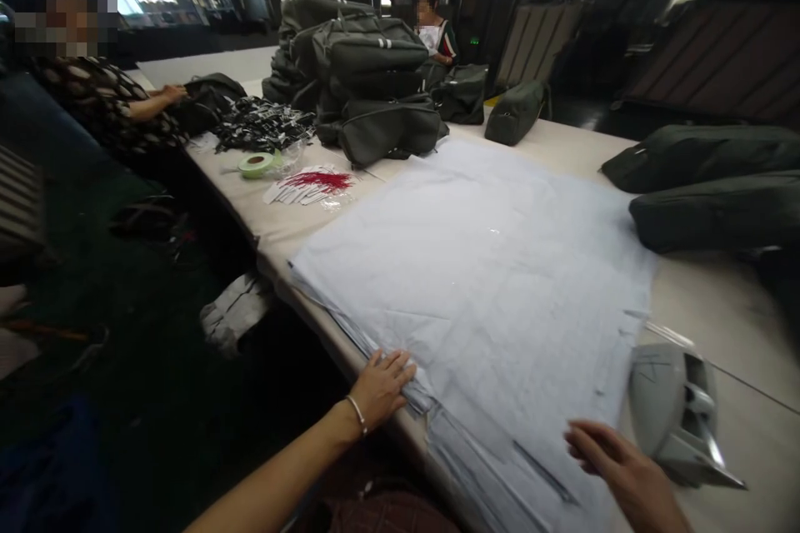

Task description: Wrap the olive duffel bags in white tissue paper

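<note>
A wide stack of thin white sheets [487, 250] covers the near part of the table, slightly wrinkled. My left hand [381, 387], with a bracelet at the wrist, lies on the near left edge of the sheets, fingers apart. Over the lower right part of the sheets is my right hand [603, 454], its fingers curled together; whether they hold anything is hidden. A dark thin strip [543, 470] shows on the sheets just left of it. Beyond my right hand, a grey iron-like device [668, 408] rests at the right edge of the sheets.
Dark bags [375, 58] are piled at the back, with more bags [718, 208] at the right. Red-stringed tags [316, 181], a green tape roll [256, 165] and black straps [262, 123] lie at the left. One person [106, 100] stands left, another [437, 37] behind.
</note>
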`<state>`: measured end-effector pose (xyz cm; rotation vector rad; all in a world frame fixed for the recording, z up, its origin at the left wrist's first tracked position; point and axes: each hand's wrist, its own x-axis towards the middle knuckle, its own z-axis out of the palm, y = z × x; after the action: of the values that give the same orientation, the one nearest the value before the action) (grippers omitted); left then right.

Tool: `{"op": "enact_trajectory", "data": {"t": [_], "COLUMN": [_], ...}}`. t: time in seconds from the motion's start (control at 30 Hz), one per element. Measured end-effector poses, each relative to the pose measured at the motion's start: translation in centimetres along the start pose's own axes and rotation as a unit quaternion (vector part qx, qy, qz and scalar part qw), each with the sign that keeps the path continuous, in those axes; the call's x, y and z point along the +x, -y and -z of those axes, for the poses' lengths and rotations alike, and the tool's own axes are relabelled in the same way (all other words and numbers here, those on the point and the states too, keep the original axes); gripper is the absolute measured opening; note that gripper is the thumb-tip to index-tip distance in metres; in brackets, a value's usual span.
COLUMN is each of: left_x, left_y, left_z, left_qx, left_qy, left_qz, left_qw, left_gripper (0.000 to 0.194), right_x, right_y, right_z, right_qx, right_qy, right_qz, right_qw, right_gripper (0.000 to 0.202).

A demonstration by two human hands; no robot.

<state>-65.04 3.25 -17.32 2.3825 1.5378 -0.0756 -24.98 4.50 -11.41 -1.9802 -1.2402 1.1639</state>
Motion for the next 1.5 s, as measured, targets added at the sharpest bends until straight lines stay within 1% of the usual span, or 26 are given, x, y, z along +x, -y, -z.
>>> {"op": "enact_trajectory", "data": {"t": [0.03,0.07,0.1,0.13,0.17,0.2,0.23,0.27,0.33,0.43,0.5,0.53,0.63,0.73,0.9,0.97,1.07,1.13,1.2,1.27,1.3,1.33,1.37,1.4,1.47,1.5], "left_x": [-0.1,-0.1,-0.2,-0.2,-0.2,-0.2,-0.2,-0.2,-0.2,-0.3,-0.3,-0.4,-0.4,-0.3,-0.2,-0.2,0.2,0.8,1.5,2.0,2.2,2.2,2.1,2.0,1.6,1.6], "left_y": [0.0,0.0,0.0,0.0,0.0,0.0,0.0,0.0,0.0,0.1,0.1,0.1,0.2,0.4,1.1,1.3,1.2,1.2,1.8,3.9,5.5,7.5,9.8,12.3,17.4,19.6], "left_z": [-0.1,-0.2,-0.2,-0.2,-0.2,-0.1,0.0,0.1,0.3,0.6,0.6,0.6,0.6,0.8,1.7,2.0,2.1,2.3,2.9,3.9,4.5,5.2,5.8,6.3,7.0,7.1], "left_qx": [-0.002,-0.003,-0.004,-0.003,-0.004,-0.005,-0.008,-0.013,-0.027,-0.043,-0.052,-0.055,-0.049,-0.042,-0.047,-0.041,-0.033,-0.029,-0.023,-0.019,-0.015,-0.007,0.004,0.019,0.05,0.062], "left_qy": [-0.004,-0.007,-0.011,-0.012,-0.012,-0.011,-0.01,-0.008,-0.004,-0.002,-0.004,-0.003,0.004,0.009,0.029,0.031,0.035,0.04,0.049,0.048,0.04,0.029,0.017,0.008,0.008,0.017], "left_qz": [-0.004,-0.008,-0.01,-0.011,-0.011,-0.012,-0.014,-0.016,-0.021,-0.022,-0.026,-0.03,-0.033,-0.031,-0.042,-0.046,-0.06,-0.08,-0.108,-0.139,-0.149,-0.151,-0.143,-0.125,-0.081,-0.069], "left_qw": [1.0,1.0,1.0,1.0,1.0,1.0,1.0,1.0,0.999,0.999,0.998,0.998,0.998,0.999,0.998,0.998,0.997,0.996,0.993,0.989,0.988,0.988,0.99,0.992,0.995,0.996], "left_gripper": [0.063,0.063,0.062,0.062,0.063,0.063,0.064,0.064,0.064,0.061,0.059,0.059,0.059,0.061,0.06,0.061,0.06,0.056,0.052,0.048,0.046,0.044,0.046,0.051,0.062,0.064], "right_x": [0.0,0.2,0.5,0.9,1.3,1.9,2.4,3.0,4.1,5.3,5.7,5.8,6.0,6.3,6.1,5.7,5.2,5.0,4.7,3.8,3.1,2.3,1.5,0.6,-1.1,-1.8], "right_y": [2.8,5.5,7.9,9.8,11.1,11.9,12.3,12.3,11.8,10.9,10.7,10.6,10.6,10.6,10.1,9.6,9.2,9.4,10.1,10.9,11.1,11.1,10.9,10.5,9.2,8.5], "right_z": [-3.2,-6.5,-9.7,-12.5,-15.0,-17.1,-18.8,-20.0,-21.5,-22.2,-22.1,-21.9,-21.3,-20.5,-19.3,-19.3,-19.9,-20.2,-20.1,-19.9,-19.8,-19.8,-20.0,-20.3,-21.3,-21.9], "right_qx": [0.009,0.015,0.017,0.0,-0.012,-0.03,-0.055,-0.083,-0.158,-0.274,-0.334,-0.358,-0.411,-0.424,-0.402,-0.403,-0.42,-0.431,-0.436,-0.438,-0.436,-0.433,-0.431,-0.43,-0.433,-0.437], "right_qy": [0.082,0.156,0.216,0.252,0.263,0.267,0.261,0.25,0.218,0.173,0.165,0.166,0.17,0.173,0.184,0.172,0.143,0.128,0.116,0.099,0.086,0.071,0.057,0.042,0.007,-0.021], "right_qz": [0.032,0.067,0.094,0.112,0.118,0.12,0.119,0.116,0.111,0.103,0.097,0.092,0.08,0.082,0.076,0.075,0.078,0.075,0.067,0.056,0.054,0.069,0.099,0.145,0.245,0.278], "right_qw": [0.996,0.985,0.972,0.961,0.957,0.956,0.956,0.958,0.957,0.94,0.923,0.914,0.892,0.885,0.894,0.896,0.893,0.89,0.89,0.892,0.894,0.896,0.895,0.89,0.867,0.855], "right_gripper": [0.046,0.046,0.045,0.042,0.037,0.031,0.024,0.017,0.01,0.01,0.011,0.014,0.033,0.039,0.043,0.043,0.039,0.037,0.035,0.032,0.029,0.024,0.018,0.018,0.04,0.046]}}
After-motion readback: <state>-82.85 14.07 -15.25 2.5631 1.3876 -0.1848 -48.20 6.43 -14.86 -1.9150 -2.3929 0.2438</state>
